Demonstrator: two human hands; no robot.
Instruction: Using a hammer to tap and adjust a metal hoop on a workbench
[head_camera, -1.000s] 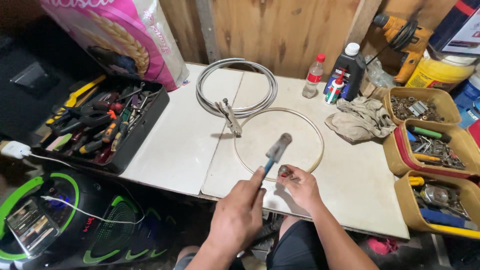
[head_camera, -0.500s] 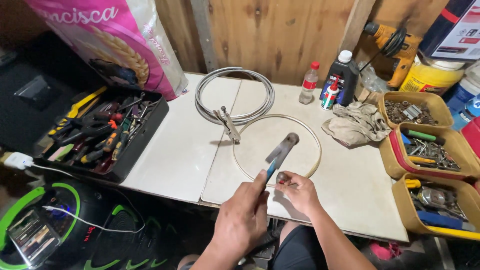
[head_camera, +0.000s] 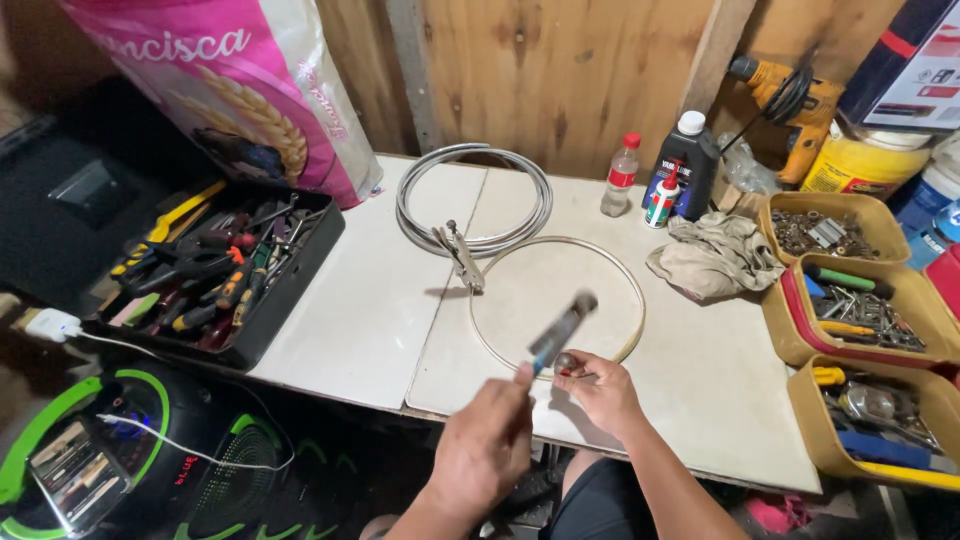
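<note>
Left hand reaches in from the lower edge, forearm angled up and to the right, fingers curled tight around the handle of a hammer; the tool is raised off the table, head up and to the right, motion-blurred. Right hand rests on the white tabletop near its front edge, thumb and fingertips pinched on a small round metal piece that sits against the thin wire ring. The hammer head hangs just above that pinch point, over the ring. Locking pliers lie beside a grey coiled cable. Black tool tray stands to the left.
</note>
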